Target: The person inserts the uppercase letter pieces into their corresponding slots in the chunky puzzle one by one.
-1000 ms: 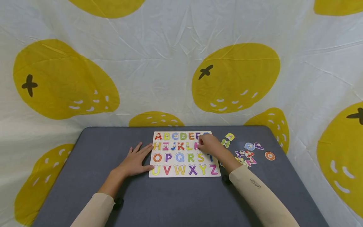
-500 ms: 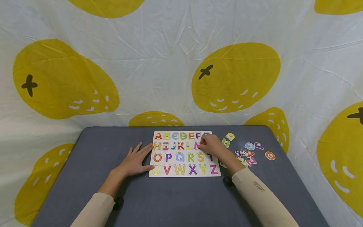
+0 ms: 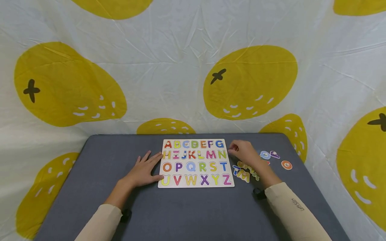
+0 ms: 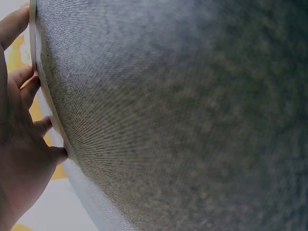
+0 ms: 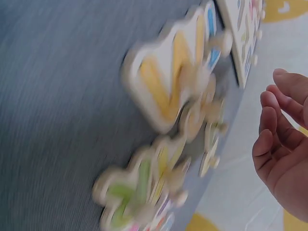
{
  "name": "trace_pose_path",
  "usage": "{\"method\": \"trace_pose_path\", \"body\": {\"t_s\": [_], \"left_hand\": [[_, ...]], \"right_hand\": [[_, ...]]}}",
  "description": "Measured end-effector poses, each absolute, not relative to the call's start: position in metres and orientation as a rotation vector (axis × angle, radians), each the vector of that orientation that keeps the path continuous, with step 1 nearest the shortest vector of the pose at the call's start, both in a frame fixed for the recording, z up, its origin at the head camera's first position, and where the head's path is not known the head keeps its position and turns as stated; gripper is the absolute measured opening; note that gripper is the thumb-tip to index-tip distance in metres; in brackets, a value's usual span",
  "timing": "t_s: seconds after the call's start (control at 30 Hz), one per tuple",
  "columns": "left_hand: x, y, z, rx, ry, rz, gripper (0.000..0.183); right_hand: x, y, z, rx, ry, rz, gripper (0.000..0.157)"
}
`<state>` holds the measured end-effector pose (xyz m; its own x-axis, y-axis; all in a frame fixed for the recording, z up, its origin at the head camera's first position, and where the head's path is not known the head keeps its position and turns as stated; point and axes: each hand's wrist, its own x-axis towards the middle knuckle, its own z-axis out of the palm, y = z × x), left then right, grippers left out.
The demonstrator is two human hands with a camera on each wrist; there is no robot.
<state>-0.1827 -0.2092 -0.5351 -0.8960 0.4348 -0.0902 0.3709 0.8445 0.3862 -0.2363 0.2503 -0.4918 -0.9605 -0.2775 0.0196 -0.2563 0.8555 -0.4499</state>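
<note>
A white alphabet peg puzzle board (image 3: 187,172) lies on the table, its letters in rows. Small knobs show on several letters of its upper two rows. My left hand (image 3: 144,172) rests with spread fingers along the board's left edge; in the left wrist view its fingertips touch that edge. Just off the board's right side is my right hand (image 3: 245,154), fingers loosely bent. In the right wrist view this hand (image 5: 284,154) shows no piece between thumb and fingers. Beneath and around it lie loose letter pieces, among them a yellow W piece (image 3: 242,175). Some are hidden by the hand and forearm.
A blue T piece (image 3: 236,170) lies by the board's right edge. Farther right are a purple P piece (image 3: 274,154), a light blue piece (image 3: 265,155) and an orange O piece (image 3: 286,165). A patterned cloth (image 3: 169,83) hangs behind the grey table (image 3: 193,214).
My right hand has moved right, from the M place on the board to the loose pieces beside it. G, M, N and T on the board have come into view. My left hand stays put.
</note>
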Motion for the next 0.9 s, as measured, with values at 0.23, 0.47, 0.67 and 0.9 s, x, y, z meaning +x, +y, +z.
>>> {"method": "trace_pose_path", "body": {"t_s": [0.23, 0.47, 0.67, 0.9], "left_hand": [[-0.184, -0.209, -0.535, 0.639, 2.851, 0.534, 0.096], [-0.184, -0.211, -0.535, 0.638, 2.856, 0.532, 0.097], [-0.184, -0.212, -0.536, 0.633, 2.852, 0.533, 0.097], [-0.183, -0.210, -0.537, 0.632, 2.856, 0.540, 0.097]], "right_hand": [[-0.232, 0.287, -0.488, -0.419, 3.015, -0.726, 0.011], [-0.234, 0.303, -0.494, -0.437, 2.994, -0.719, 0.015], [-0.242, 0.303, -0.506, -0.526, 2.956, -0.710, 0.021], [-0.250, 0.298, -0.514, -0.578, 2.974, -0.608, 0.017]]}}
